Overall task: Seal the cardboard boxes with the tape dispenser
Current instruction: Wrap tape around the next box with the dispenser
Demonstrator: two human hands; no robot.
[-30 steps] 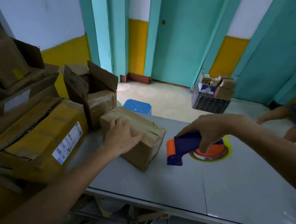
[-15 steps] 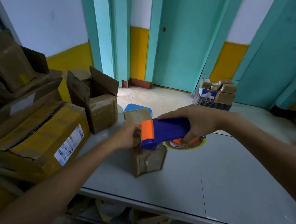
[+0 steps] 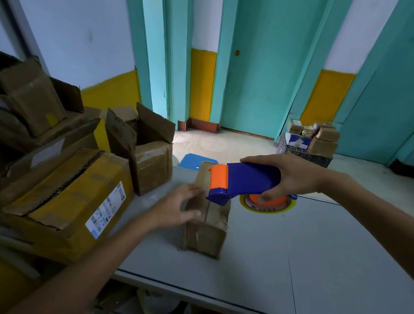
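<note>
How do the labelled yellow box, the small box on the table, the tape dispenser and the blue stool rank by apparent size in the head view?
1. Labelled yellow box.
2. Small box and tape dispenser: look alike; the dispenser is nearer the camera, so unranked.
3. Blue stool: smallest, though farther off and partly hidden.

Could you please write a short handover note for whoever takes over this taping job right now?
Left hand: open, fingers spread, steadying the small cardboard box on the grey table.
Right hand: grips the blue-and-orange tape dispenser, with its orange front end over the box's top seam.
Done: the box flaps are closed. I cannot tell whether tape is on them.
Left: run tape along the seam, then seal the open box behind it, whose flaps are up.
</note>
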